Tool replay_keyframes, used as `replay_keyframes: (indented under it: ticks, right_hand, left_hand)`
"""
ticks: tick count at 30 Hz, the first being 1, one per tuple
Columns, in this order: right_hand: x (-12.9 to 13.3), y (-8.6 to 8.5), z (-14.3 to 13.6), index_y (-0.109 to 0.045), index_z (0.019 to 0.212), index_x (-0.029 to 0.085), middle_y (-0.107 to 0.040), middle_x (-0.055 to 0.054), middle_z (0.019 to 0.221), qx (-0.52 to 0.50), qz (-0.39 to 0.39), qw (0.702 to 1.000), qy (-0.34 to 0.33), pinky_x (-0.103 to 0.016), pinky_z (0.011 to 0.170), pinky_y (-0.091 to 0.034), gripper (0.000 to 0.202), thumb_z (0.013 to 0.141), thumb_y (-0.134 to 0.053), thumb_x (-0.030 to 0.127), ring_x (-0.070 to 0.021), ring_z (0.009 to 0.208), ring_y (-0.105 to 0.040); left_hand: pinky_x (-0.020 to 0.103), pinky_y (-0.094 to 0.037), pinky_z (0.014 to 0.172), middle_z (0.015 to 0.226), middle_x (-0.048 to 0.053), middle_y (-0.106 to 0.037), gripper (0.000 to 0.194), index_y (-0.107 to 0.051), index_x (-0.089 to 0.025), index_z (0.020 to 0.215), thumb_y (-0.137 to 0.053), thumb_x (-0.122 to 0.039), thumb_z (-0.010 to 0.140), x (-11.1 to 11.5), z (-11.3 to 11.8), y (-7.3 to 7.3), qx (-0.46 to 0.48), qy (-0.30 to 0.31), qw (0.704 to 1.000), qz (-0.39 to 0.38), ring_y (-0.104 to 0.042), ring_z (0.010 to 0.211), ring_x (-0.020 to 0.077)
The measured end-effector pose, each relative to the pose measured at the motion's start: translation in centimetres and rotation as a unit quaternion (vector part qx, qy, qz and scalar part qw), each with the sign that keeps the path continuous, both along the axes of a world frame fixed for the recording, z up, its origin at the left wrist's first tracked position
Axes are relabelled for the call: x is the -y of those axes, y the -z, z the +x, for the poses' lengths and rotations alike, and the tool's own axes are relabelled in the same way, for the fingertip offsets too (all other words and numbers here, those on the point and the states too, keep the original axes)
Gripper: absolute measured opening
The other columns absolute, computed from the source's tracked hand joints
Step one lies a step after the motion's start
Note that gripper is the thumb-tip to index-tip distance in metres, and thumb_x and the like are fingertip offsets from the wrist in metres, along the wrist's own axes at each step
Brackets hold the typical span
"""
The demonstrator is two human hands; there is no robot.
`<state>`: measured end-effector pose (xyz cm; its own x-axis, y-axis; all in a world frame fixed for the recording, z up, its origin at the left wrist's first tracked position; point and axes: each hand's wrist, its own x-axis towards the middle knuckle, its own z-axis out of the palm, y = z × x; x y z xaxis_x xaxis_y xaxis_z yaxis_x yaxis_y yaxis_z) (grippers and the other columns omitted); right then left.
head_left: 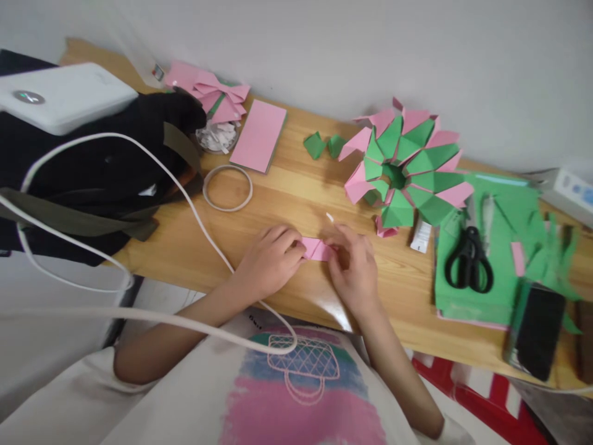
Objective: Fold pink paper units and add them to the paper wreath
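Note:
A small folded strip of pink paper [317, 249] lies just above the wooden table between my two hands. My left hand [274, 256] pinches its left end with curled fingers. At the other end, my right hand [354, 266] grips it between thumb and fingers. A diagonal crease runs across the strip's middle. Behind my right hand stands a round pink-and-green folded-paper construction [403, 161] of many petal-like units. Two small green folded pieces [315, 145] sit to its left.
Scissors [469, 259] lie on green paper sheets [486, 303], near a phone [535, 330]. A pink paper stack [259, 135], a tape ring [228, 188] and a black bag [92, 173] carrying a white power bank [69, 96] are leftward. A white cable [199, 216] loops over my left arm.

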<state>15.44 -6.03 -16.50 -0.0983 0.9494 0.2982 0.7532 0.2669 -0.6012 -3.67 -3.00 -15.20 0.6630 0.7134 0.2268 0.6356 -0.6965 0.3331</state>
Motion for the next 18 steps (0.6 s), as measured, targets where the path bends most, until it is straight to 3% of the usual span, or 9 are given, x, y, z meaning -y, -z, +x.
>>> replay_keyframes:
  ticks: [8, 18]
  right_hand:
    - [-0.1, 0.1, 0.4, -0.044, 0.134, 0.024, -0.071, -0.006, 0.096, 0.042, 0.014, 0.999, -0.026, -0.043, 0.082, -0.048, 0.05, 0.087, -0.047, 0.006, -0.025, 0.088, -0.06]
    - [0.1, -0.1, 1.0, -0.047, 0.131, 0.025, -0.07, -0.005, 0.087, 0.036, 0.017, 0.998, -0.037, -0.042, 0.079, -0.046, 0.045, 0.089, -0.049, 0.009, -0.0249, 0.084, -0.059]
  left_hand:
    - [0.036, -0.047, 0.087, 0.095, 0.007, -0.071, 0.02, -0.068, -0.014, 0.087, -0.051, -0.015, 0.095, -0.2, -0.2, 0.7, 0.008, 0.034, 0.998, 0.047, -0.058, 0.095, 0.0225]
    - [0.033, -0.052, 0.084, 0.095, 0.007, -0.074, 0.022, -0.069, -0.015, 0.09, -0.047, -0.015, 0.096, -0.8, -1.1, 0.1, 0.053, 0.059, 0.997, 0.025, -0.065, 0.091, 0.0191]
